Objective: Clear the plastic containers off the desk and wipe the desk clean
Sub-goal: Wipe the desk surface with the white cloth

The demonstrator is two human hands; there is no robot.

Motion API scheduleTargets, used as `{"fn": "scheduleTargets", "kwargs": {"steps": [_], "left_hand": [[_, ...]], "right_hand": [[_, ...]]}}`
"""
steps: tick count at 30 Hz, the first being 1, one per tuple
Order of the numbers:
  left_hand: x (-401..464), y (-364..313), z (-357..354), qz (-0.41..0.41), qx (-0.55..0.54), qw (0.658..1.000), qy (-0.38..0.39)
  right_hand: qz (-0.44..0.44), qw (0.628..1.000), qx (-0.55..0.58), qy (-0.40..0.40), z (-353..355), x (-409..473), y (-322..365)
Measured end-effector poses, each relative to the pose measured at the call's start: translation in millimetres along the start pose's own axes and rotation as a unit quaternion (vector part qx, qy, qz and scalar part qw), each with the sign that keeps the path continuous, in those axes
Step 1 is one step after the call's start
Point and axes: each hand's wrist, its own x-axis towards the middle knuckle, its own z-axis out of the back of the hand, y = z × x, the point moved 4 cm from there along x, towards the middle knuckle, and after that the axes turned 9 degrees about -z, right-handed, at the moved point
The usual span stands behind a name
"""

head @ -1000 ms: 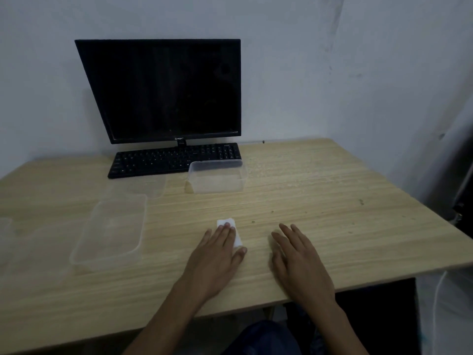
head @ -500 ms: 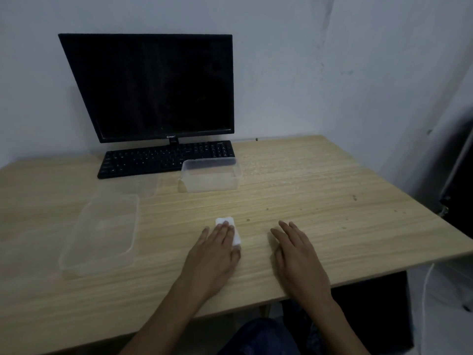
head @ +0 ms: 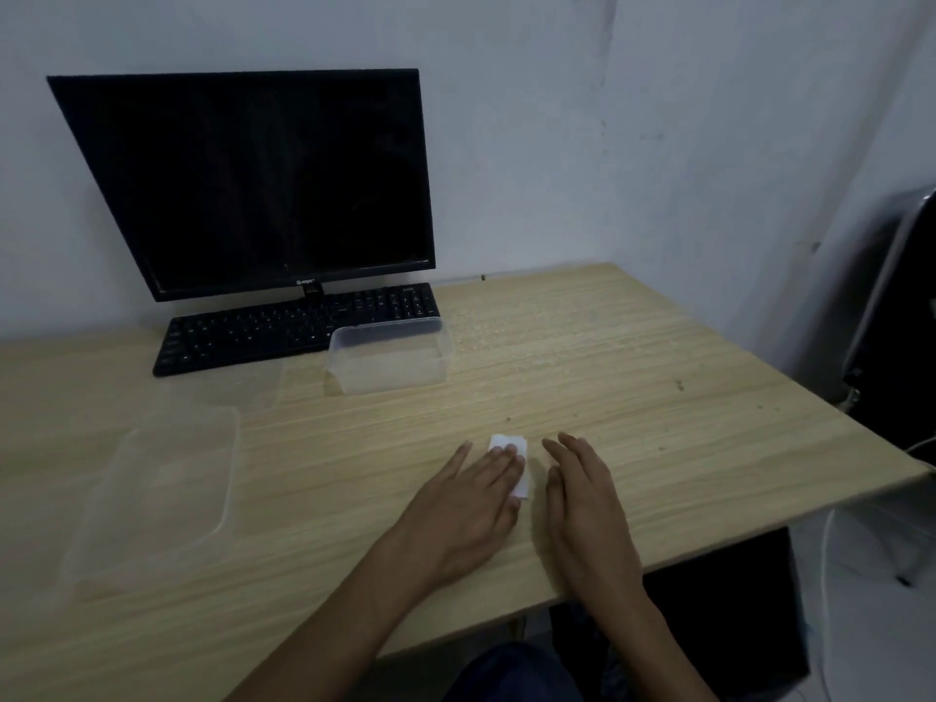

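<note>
Tissue [head: 512, 461] under left hand [head: 468, 504] near desk [head: 658, 397] edge.

white wipe [head: 512, 461] half hidden under left hand [head: 463, 504]

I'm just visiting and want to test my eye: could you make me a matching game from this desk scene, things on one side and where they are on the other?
Things:
1. white cloth
2. keyboard
3. upright tub
4. flat tub

Places:
A. front left of the desk
B. under the left hand
C. below the monitor
D. just in front of the keyboard's right end

Pairs: 1-B, 2-C, 3-D, 4-A
</note>
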Motion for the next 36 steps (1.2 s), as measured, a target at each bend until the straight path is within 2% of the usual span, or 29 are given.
{"fn": "scheduleTargets", "kwargs": {"steps": [4,8,12,16,20,25,30,36], "left_hand": [[38.5,16.5,1.4,0.038,0.016,0.999,0.019],[52.8,23.0,-2.9,0.067,-0.004,0.997,0.031],[11.9,10.7,-1.1,0.073,-0.021,0.997,0.023],[-41.7,-2.3,2.7,0.109,-0.055,0.991,0.058],[-37.4,28.2,4.5,0.167,-0.058,0.983,0.046],[-14.8,45.0,1.3,0.180,-0.062,0.981,0.044],[-58.4,17.7,2.7,0.136,-0.066,0.988,0.040],[-55.6,52.2,10.8,0.195,-0.059,0.978,0.033]], "right_hand": [[0.001,1.000,0.003,-0.001,0.1,-0.2,-0.1],[0.028,0.999,-0.043,0.011,-2.8,-2.1,1.4],[0.102,0.984,-0.140,0.040,-11.1,-5.7,4.0],[0.114,0.974,-0.188,0.057,-14.7,-8.5,5.3],[0.164,0.954,-0.236,0.089,-17.9,-12.2,11.1],[0.172,0.951,-0.228,0.117,-17.3,-12.2,13.2],[0.162,0.956,-0.224,0.099,-18.8,-12.2,9.8],[0.161,0.960,-0.211,0.090,-19.6,-11.4,8.8]]}}
